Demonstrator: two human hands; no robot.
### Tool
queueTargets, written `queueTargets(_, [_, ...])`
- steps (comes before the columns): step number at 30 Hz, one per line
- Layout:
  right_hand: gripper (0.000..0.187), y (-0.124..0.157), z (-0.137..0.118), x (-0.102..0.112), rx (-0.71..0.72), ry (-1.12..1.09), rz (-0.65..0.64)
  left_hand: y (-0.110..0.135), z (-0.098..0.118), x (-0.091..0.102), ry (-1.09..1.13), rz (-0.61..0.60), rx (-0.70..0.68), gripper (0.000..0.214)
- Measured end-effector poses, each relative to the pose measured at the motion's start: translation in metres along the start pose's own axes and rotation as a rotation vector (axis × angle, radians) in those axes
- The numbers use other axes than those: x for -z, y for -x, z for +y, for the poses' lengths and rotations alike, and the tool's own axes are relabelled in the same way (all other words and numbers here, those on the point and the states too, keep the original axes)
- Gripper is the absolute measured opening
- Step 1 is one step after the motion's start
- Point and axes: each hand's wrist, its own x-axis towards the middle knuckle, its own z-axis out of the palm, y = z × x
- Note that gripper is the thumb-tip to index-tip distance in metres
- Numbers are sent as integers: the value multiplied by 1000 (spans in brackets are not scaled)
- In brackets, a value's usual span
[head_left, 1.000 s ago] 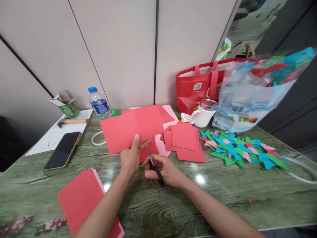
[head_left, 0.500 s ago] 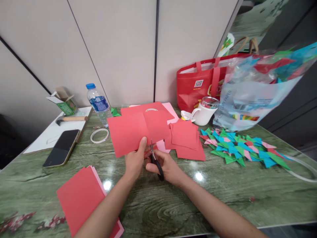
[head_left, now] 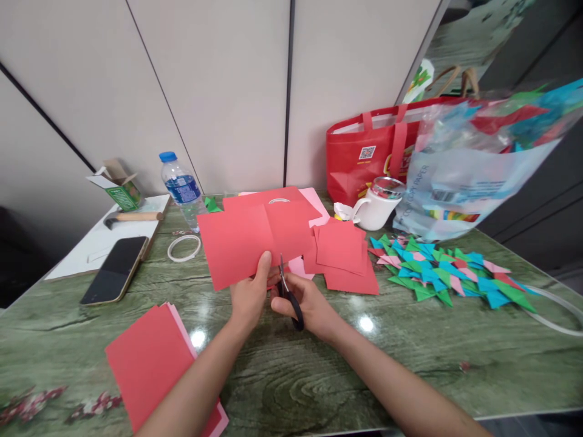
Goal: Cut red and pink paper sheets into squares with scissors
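The left hand (head_left: 248, 297) pinches a red sheet (head_left: 241, 240) by its lower edge, thumb on the near face and fingers behind, and holds it up off the table (head_left: 319, 376) above the middle. The sheet tilts down to the left and has a crease running down its middle. The right hand (head_left: 306, 303) is closed around the black handles of the scissors (head_left: 289, 297), just beside the left hand. The blades point up and meet the sheet's lower edge near the crease, standing narrow; I cannot tell how far they reach in.

A stack (head_left: 150, 361) of red sheets with a pink one under it lies at the near left edge, below the left forearm. A phone (head_left: 115, 278) lies face up toward the left edge, partly on a white board (head_left: 91, 249) that also carries a hammer (head_left: 132, 216) and an open box (head_left: 117, 187) at the far left corner. A bottle (head_left: 181, 189) stands by the far edge, and a tape ring (head_left: 184, 247) lies just in front of it. Red squares (head_left: 344, 261) lie piled just right of the held sheet. A white mug (head_left: 378, 209) stands behind them, with a red bag (head_left: 364, 158) against the wall and a plastic bag (head_left: 464, 176) of coloured paper beside it. Folded triangles (head_left: 446, 273) in green, blue, pink and red are spread toward the right edge.
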Motion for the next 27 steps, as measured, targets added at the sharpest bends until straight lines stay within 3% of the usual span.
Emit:
queueTargets(18, [37, -1, 2, 0, 0, 14, 31, 6, 13, -2, 13, -60, 158, 23])
queueTargets(27, [40, -2, 2, 1, -2, 32, 38, 5, 8, -1, -193, -17, 4, 31])
